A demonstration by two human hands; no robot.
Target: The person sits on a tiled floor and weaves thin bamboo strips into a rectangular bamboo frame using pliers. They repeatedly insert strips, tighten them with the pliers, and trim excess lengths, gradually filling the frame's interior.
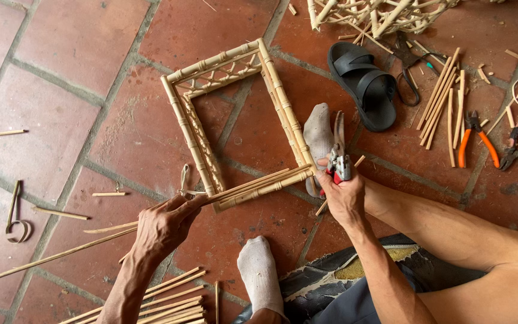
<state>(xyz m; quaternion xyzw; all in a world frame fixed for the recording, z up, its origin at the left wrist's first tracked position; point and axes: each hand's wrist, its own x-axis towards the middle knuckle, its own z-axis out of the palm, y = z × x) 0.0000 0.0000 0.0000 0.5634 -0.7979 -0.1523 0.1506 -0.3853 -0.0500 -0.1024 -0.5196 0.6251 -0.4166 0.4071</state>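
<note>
The person sits on the tiled floor with a square bamboo frame lying flat in front of them, at about 12 o'clock from their lap. The frame looks mostly built: all four sides are joined, and lattice infill runs along the top and left sides. The bottom rail seems to be the part in hand, since a few thin strips lie along it, loose ends trailing out to 8 o'clock.

The left hand is closed around those strips, pinching them just below the frame's lower left corner. The right hand is clenched on a pair of shears, blades pointing up at the frame's lower right corner, where the strips end. One socked foot presses by that corner; the other rests at 6 o'clock.

More strips wait in a pile at 7 o'clock. At 2 o'clock the floor is crowded: a sandal, cut sticks, orange pliers. The open room is at 9 to 11 o'clock, nearly bare tiles.
</note>
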